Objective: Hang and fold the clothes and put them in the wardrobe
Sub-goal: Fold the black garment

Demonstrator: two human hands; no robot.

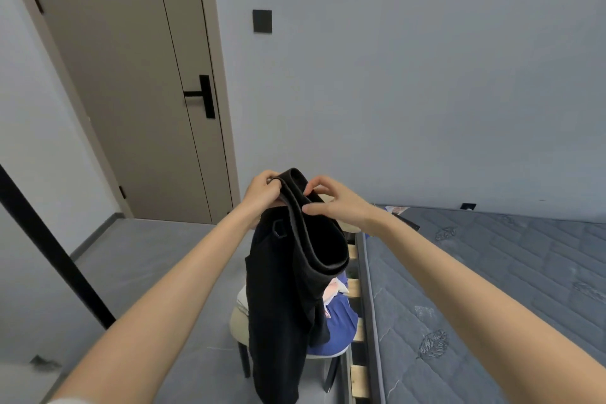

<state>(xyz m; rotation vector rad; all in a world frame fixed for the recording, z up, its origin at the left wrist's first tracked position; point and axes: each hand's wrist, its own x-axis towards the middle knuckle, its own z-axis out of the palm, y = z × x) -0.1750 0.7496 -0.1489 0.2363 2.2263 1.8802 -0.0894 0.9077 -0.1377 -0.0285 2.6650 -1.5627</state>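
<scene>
Grey walls and a closed door (131, 82) back a bare bedroom, with a quilted mattress (492, 289) running along the right. At the centre, held up in the air, hangs a pair of black trousers (282, 298), the waistband opened into a loop near the hands and the legs dropping straight down in front of a chair. The left hand (262, 193) grips the far left part of the waistband, fingers curled shut over the hem. The right hand (334, 200) pinches the band just beside it between thumb and forefinger, the other fingers spread loosely along the cloth.

Below the trousers, a pale round chair (239, 325) carries more clothes, among them a blue garment (341, 321) and something pink and white. It stands hard against the slatted bed frame (354, 331) at the mattress's left edge. No wardrobe and no hanger show in this view.

The step in hand looks like sorting out the trousers' waistband, to get the garment squared up before folding or hanging. Next, the hands would likely need to slide apart to opposite ends of the band, pull it flat so the two legs lie together, then either lay them on the mattress to fold or find a hanger.
</scene>
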